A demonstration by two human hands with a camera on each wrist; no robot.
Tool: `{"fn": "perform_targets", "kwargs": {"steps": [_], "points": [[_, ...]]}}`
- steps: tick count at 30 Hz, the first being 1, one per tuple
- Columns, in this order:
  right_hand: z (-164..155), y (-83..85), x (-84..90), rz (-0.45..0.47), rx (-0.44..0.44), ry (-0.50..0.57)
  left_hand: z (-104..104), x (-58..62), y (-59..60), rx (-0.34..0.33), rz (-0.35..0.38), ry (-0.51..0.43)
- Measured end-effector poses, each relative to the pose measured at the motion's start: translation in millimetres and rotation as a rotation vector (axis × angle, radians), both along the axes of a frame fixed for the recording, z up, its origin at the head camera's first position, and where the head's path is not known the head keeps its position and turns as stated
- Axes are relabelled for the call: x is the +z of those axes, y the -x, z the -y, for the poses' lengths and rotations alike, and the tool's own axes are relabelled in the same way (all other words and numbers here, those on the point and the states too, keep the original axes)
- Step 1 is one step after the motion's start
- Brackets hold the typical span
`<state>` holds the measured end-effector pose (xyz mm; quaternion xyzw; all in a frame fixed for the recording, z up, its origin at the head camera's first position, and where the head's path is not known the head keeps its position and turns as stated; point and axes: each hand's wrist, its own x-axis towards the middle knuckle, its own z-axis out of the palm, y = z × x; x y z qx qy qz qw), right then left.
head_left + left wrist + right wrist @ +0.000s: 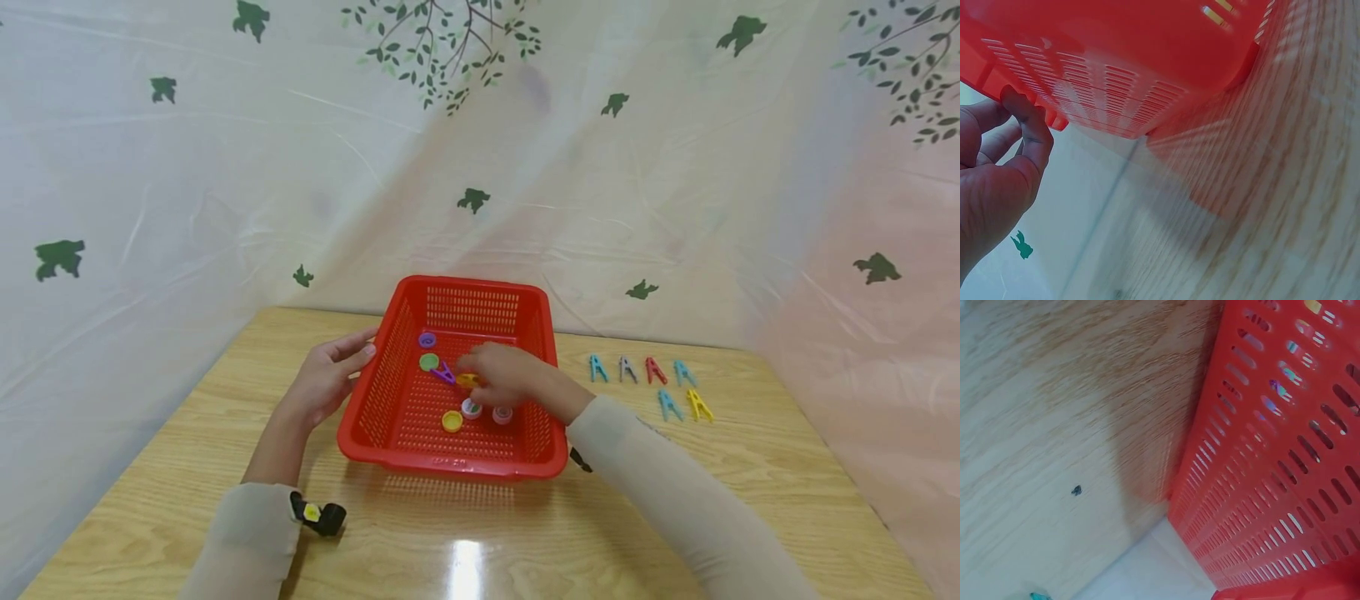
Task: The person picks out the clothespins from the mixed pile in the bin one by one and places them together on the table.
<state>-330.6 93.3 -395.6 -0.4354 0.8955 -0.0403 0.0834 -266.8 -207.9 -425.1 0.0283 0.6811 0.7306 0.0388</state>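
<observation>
A red plastic basket (457,465) stands on the table with its near side facing me. My left hand (324,379) holds its left rim, the thumb (1032,134) bent against the edge in the left wrist view. My right hand (504,375) reaches inside over the right wall, thumb and fingers around a yellow clothespin (468,381), partly hidden by them. Left of those fingers lies a purple clothespin (444,373). On the basket floor are round caps: purple (427,340), green (429,362), yellow (452,422), white (471,408) and pink (502,414).
Right of the basket, several clothespins lie in two rows on the wooden table (750,500). A blue one (597,368), a grey one (627,368) and a red one (656,371) are in the back row; a yellow one (700,406) is in front. A patterned curtain (675,208) hangs behind.
</observation>
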Motion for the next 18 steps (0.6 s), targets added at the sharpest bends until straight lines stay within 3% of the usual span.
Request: {"fn": "perform_targets", "kwargs": {"steps": [12,18], "points": [[-4.7,0.0,4.2,-0.042,-0.007,0.129,0.1,-1.9,0.4,-0.003,-0.004,-0.001],[-6.9,-1.1,7.2,-0.027,-0.012,0.244,0.5,-1.6,-0.5,0.003,0.001,-0.004]]}}
